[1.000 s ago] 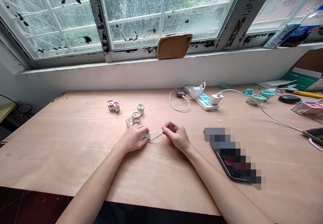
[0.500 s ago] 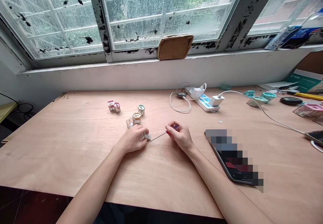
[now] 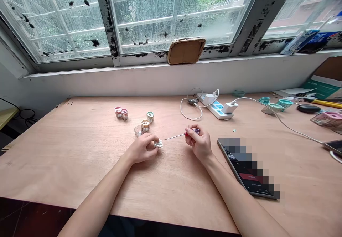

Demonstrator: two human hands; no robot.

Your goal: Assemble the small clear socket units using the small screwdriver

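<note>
My left hand [image 3: 143, 148] rests on the wooden table, its fingers closed on a small whitish piece [image 3: 158, 144] whose kind I cannot make out. In my right hand [image 3: 199, 142] is a screwdriver [image 3: 175, 137] with a dark red and purple handle. Its thin shaft points left, the tip just short of the whitish piece and apart from it. Behind my left hand stand a small clear box [image 3: 138, 130], an orange-topped hexagonal container [image 3: 145, 124] and a green-topped one [image 3: 150, 116]. Two red-topped containers [image 3: 121, 113] sit together farther left.
A phone [image 3: 248, 173] lies right of my right forearm. At the back is a power strip [image 3: 217, 109] with chargers, and a white cable [image 3: 283, 123] runs right. Teal containers [image 3: 274, 107], a black mouse [image 3: 308, 108] and a pink-topped container [image 3: 328, 119] stand at the right.
My right hand has moved right and the screwdriver has drawn back, its tip lifting away from the piece. More of the whitish piece shows at my left fingertips.
</note>
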